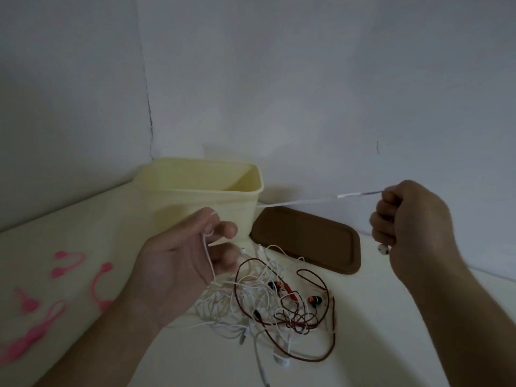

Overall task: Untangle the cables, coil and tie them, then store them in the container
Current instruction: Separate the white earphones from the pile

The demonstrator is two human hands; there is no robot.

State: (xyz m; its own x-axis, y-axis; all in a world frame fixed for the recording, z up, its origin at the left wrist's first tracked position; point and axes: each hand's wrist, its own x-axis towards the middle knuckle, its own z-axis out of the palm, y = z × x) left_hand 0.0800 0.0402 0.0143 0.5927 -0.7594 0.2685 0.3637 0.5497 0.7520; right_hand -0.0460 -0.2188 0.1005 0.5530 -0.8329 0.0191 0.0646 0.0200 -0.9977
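A tangle of white and dark red earphone cables [279, 305] lies on the pale table in front of me. My left hand [178, 263] is raised above its left side and pinches a white cable [208, 255] that hangs down into the pile. My right hand [410, 219] is a fist held up at the right, gripping the other end of a white cable [298, 202] stretched taut toward the left. A white earbud [383, 249] dangles below that fist. The open pale yellow container [167, 191] stands behind my left hand.
A brown lid [312, 241] lies flat to the right of the container. Several pink cable ties [69, 263] are scattered on the table at the left. Grey walls meet in a corner behind the container.
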